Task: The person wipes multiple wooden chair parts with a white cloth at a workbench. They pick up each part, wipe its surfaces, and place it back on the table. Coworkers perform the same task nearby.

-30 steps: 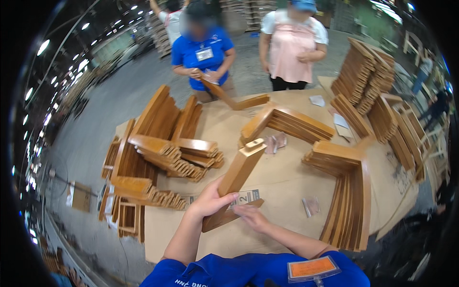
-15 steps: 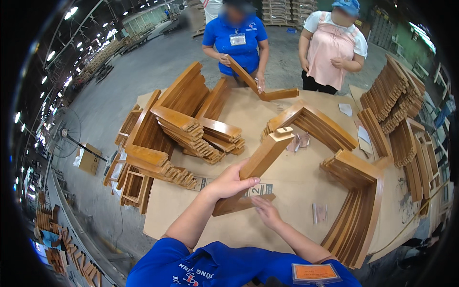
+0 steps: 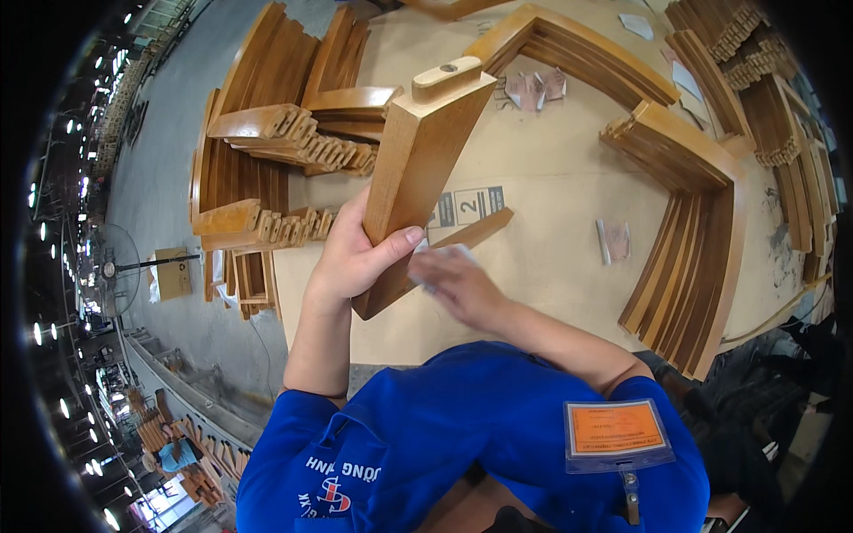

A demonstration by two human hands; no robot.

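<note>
My left hand (image 3: 348,247) is wrapped round an angled wooden furniture part (image 3: 418,169), its thumb lying across the near face. One arm of the part rises toward the far side and ends in a pale, rounded tenon; the other arm points right, low over the table. My right hand (image 3: 462,289) is at the lower arm, close to the bend, and smeared by motion. Something whitish shows near its fingertips, but I cannot make out what it is or whether the fingers grip it.
Stacked angled wooden parts (image 3: 258,124) stand at the left of the cardboard-covered table (image 3: 551,302). More stacks lie at the far middle (image 3: 586,62), the right (image 3: 684,258) and the far right. Small plastic packets (image 3: 613,242) lie on the cardboard. A fan (image 3: 111,266) stands at the left.
My view has tilted down, and the two people across the table have left it. The held part appears nearer and more upright. My right hand has come closer to its bend.
</note>
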